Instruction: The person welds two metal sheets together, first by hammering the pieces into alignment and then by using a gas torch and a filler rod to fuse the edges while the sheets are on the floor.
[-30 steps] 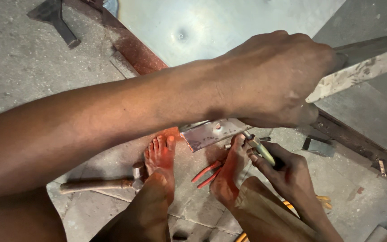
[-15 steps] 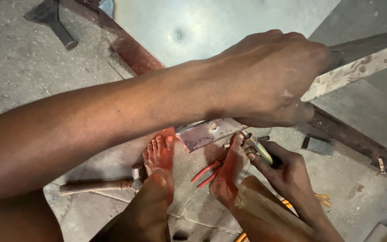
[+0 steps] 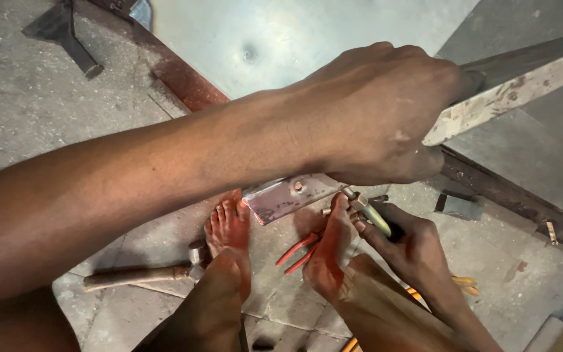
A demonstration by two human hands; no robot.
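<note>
We are gripping a long metal bar (image 3: 509, 91) with our left hand (image 3: 379, 111), fingers closed around it as it is slanting up toward the right edge. Our right hand (image 3: 405, 244) is clasping a pale-handled tool (image 3: 369, 212), possibly a screwdriver, its tip touching a flat metal plate (image 3: 288, 195) beneath the bar. Red-handled pliers (image 3: 301, 251) are lying between our bare feet (image 3: 229, 228), and a wooden-handled hammer (image 3: 144, 275) is resting just beside the left one.

Hammer (image 3: 139, 276), red-handled pliers (image 3: 298, 251) on concrete floor (image 3: 21, 117) — metal offcut (image 3: 459, 206) nearby
</note>
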